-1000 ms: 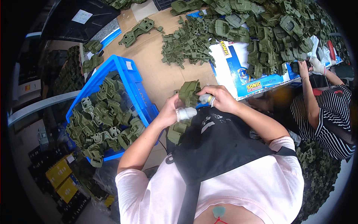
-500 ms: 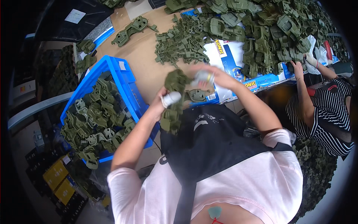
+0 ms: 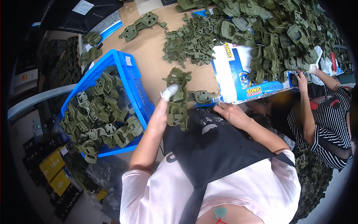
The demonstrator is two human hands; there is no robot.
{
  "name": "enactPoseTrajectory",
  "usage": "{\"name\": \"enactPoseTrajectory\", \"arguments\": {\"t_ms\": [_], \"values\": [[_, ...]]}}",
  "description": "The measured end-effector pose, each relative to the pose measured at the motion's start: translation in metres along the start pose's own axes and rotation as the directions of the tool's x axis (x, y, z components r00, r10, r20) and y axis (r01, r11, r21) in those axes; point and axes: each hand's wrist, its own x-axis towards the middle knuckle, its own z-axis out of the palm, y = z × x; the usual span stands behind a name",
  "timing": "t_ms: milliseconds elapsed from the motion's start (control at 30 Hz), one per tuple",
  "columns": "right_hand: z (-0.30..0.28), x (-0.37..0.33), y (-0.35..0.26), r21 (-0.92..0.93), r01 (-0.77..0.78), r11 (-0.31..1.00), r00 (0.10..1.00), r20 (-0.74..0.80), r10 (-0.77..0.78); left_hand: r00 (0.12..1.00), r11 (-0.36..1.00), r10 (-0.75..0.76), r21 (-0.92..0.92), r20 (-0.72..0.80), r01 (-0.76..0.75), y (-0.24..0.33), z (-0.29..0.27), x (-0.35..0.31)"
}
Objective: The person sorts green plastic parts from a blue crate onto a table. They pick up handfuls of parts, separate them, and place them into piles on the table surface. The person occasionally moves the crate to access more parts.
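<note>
My left hand (image 3: 166, 98), with a white cover over the thumb, grips a dark green moulded plastic part (image 3: 180, 93) upright above the near edge of the table. My right hand (image 3: 232, 114) is at that edge, just right of the part, its fingers closed and pinched together. Whatever they hold, if anything, I cannot make out; a thin blue strip (image 3: 204, 105) lies just left of the fingertips. Beside them another green plastic part (image 3: 202, 96) rests on the cardboard.
A blue crate (image 3: 138, 98) full of green parts stands at left. On the cardboard (image 3: 143, 56) are a long green part (image 3: 143, 26) and a heap of small green pieces (image 3: 192, 39). Larger parts (image 3: 268, 41) pile up at right, where a co-worker's hand (image 3: 301, 79) works.
My right hand has dropped from beside the upper end of the held part to the table edge. My left hand keeps its grip, and the part has turned, showing its hollow side.
</note>
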Motion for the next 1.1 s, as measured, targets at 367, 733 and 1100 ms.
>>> {"name": "enactPoseTrajectory", "arguments": {"t_ms": [367,733,1100], "values": [[-0.048,0.017,-0.035,0.367,-0.035,0.93,0.997,-0.052,0.059,0.988,0.966,-0.037,0.257,0.149,-0.003,-0.027,0.004,0.009],[-0.046,0.036,-0.057,0.253,0.116,0.96,0.982,0.113,-0.148,0.986,0.982,-0.12,0.163,0.119,0.1,-0.036,0.0,0.013],[-0.026,0.043,-0.049,0.347,0.149,0.926,0.97,0.132,-0.205,0.998,0.98,-0.065,0.189,0.014,0.061,-0.035,0.018,-0.004]]}}
